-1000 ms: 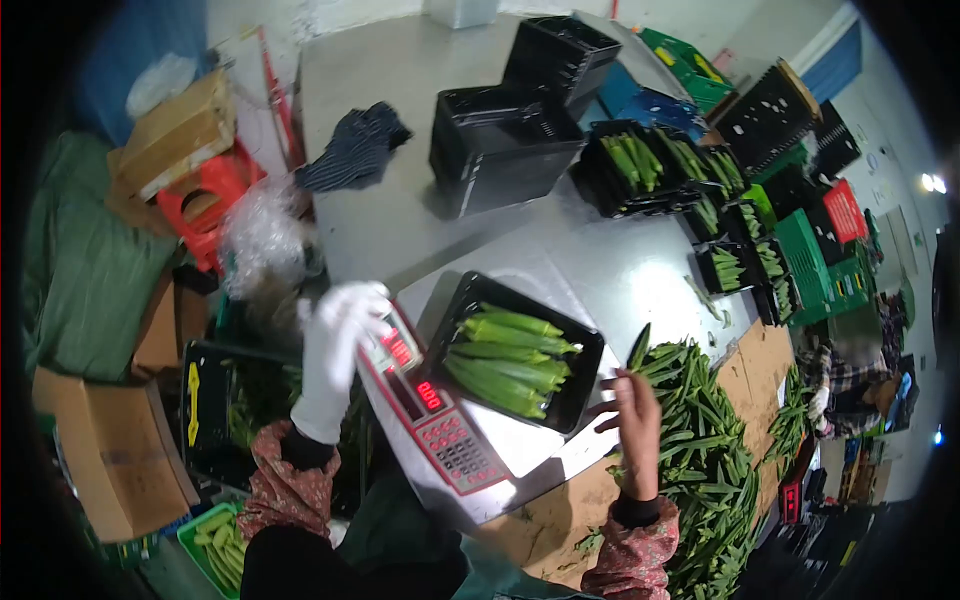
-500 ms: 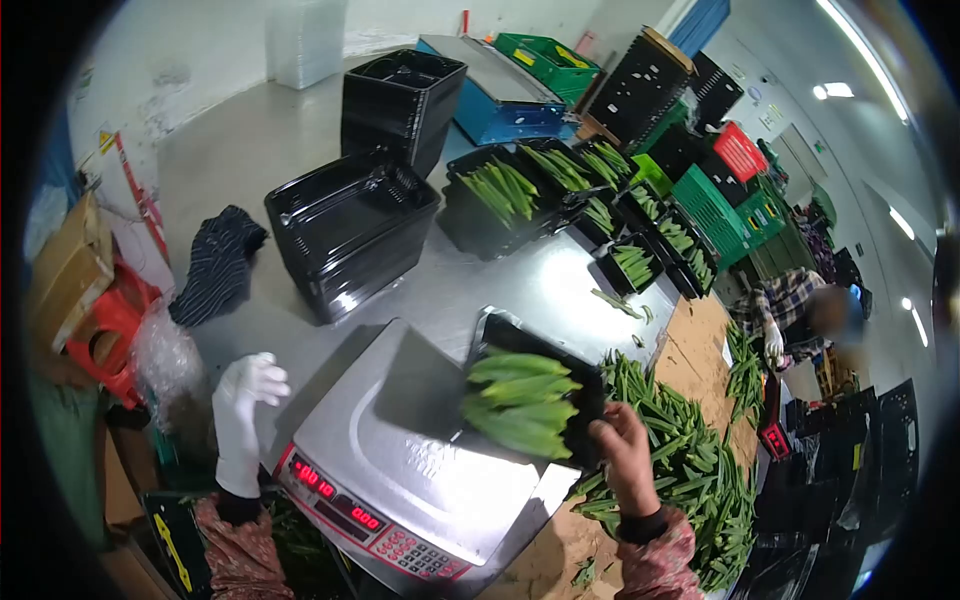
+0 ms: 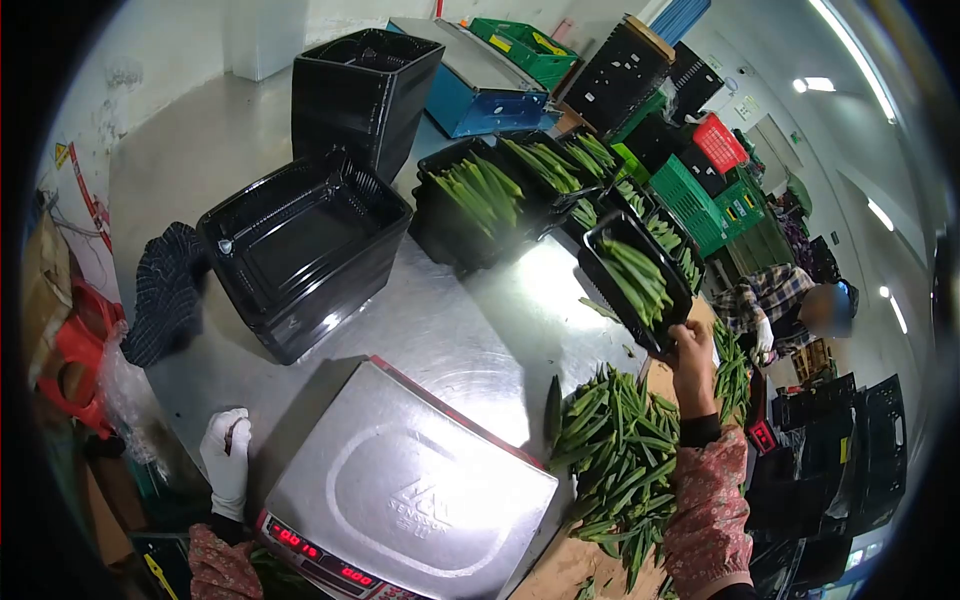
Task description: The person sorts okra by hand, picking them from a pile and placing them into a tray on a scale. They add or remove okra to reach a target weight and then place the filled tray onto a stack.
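My right hand (image 3: 692,362) is bare and grips the near edge of a black plastic tray (image 3: 668,318) filled with okra (image 3: 635,275). The tray is tilted and held up close to the other filled trays. My left hand (image 3: 227,455), in a white glove, hovers over the metal table left of the scale; its fingers are curled, and a dark spot shows among them that I cannot make out. Nothing lies on the silver plate of the weighing scale (image 3: 400,480), whose red digits are lit. A heap of loose okra (image 3: 620,455) lies right of the scale.
Stacked black trays (image 3: 300,250) and a taller stack (image 3: 365,100) stand at the left. Okra-filled trays (image 3: 475,200) line the back. A dark striped cloth (image 3: 165,290) lies at the left edge. A co-worker (image 3: 775,305) works at the right, near another red display.
My right hand has carried the okra tray from above the scale up and to the right, towards the filled trays. My left hand's fingers have curled in. The view has shifted.
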Demonstrator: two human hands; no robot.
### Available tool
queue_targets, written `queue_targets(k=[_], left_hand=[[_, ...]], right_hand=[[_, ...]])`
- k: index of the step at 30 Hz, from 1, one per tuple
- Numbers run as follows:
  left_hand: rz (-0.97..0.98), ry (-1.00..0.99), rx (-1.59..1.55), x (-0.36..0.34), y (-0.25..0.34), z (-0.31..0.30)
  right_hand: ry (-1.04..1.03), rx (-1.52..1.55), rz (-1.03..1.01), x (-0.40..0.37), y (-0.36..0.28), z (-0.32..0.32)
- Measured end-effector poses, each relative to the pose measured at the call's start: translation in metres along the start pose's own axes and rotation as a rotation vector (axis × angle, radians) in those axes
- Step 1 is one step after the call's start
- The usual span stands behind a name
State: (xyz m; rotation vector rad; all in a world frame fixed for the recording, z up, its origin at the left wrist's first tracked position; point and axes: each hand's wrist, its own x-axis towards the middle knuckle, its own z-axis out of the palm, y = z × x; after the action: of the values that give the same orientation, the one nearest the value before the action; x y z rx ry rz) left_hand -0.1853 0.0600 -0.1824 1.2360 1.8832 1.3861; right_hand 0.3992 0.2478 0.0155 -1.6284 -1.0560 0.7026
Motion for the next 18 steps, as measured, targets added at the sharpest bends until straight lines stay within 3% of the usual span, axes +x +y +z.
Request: queue_targets(k=[9,15,18], left_hand=[[0.05,-0.018,-0.039,-0.001,0.007,-0.003],[0.01,0.024,-0.161,-0.004,-0.003,0.001],[0.004,0.025,-0.12,-0.003,0.003,0.001]], right_hand=[[-0.323,0.268,0.041,0.019,-0.068,0.103],[-0.254,0.338,-0.02,0.061,-0.077,0.093],[-0.191,0.348,-0.014,0.093,-0.063,0.058]])
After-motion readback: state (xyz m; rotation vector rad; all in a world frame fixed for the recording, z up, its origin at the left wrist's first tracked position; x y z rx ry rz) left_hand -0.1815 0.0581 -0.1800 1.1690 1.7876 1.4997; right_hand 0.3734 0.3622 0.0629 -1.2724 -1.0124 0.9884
